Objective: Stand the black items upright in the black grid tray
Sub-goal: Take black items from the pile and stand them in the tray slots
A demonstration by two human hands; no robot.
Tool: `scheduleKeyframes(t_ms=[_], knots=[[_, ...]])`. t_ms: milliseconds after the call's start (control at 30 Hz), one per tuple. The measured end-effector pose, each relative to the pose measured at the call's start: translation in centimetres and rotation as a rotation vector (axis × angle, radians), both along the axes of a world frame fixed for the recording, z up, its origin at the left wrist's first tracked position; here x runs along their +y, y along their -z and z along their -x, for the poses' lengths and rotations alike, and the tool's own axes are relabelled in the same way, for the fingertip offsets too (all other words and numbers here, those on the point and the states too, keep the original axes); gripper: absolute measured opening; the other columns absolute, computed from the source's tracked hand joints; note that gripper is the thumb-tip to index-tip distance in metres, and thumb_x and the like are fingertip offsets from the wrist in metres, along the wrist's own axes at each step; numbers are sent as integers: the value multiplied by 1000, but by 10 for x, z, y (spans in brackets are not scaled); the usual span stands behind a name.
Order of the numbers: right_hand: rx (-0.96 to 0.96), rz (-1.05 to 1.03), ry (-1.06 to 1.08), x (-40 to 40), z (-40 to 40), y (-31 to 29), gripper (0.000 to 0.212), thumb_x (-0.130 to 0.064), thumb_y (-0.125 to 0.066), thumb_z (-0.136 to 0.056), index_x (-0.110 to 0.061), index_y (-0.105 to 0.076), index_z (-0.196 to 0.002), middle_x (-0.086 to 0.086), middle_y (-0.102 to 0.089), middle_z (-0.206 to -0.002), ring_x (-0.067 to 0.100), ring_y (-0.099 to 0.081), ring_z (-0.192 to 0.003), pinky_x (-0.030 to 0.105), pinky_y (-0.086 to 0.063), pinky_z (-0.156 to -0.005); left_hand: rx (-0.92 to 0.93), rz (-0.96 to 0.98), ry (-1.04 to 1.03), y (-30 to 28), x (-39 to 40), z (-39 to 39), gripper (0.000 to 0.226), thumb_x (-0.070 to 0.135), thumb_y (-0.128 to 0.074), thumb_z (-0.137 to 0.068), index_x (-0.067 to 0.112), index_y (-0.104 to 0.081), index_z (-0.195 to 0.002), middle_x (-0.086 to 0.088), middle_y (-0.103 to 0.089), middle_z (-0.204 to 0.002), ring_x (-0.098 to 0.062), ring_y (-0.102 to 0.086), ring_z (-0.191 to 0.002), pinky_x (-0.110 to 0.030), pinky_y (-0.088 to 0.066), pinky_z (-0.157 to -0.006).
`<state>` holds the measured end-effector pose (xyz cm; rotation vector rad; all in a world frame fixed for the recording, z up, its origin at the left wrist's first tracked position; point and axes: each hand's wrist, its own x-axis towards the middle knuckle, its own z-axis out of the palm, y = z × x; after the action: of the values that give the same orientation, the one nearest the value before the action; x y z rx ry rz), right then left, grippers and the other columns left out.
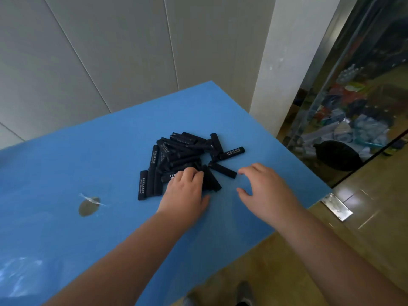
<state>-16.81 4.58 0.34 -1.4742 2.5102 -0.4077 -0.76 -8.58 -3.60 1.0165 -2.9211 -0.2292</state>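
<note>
Blue padding covered the surface point(66, 173), and the pile of black items point(183, 155) lay flat toward its far right corner, so picking one loose stick from the pile's near edge seemed wiser than digging in. The left hand point(185, 191) rested curled on the near sticks, its grip hidden; the right hand point(262, 186) hovered spread, holding nothing, beside a stray stick point(223, 170). No grid tray showed anywhere.
</note>
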Motion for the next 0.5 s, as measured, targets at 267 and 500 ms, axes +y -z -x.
scheduleKeyframes(t_ms=[267, 500], knots=[[-41, -12, -170, -29, 42, 11, 40, -37, -59, -95, -24, -55, -132, -6, -51, -130, 19, -48, -124, 38, -48, -97, -4, -24, -122, 4, -2, 23, 44, 43, -61, -92, 16, -59, -126, -1, -47, -129, -25, -47, -120, -38, -39, -107], [-51, -87, -294, -49, 50, 25, 33, -43, -63, -91, -18, -60, -112, -3, -52, -112, 22, -55, -107, 37, -50, -83, -54, -9, -91, 0, 9, 26, 29, 34, -54, -94, 15, -68, -110, 0, -54, -127, -26, -52, -117, -39, -42, -103]])
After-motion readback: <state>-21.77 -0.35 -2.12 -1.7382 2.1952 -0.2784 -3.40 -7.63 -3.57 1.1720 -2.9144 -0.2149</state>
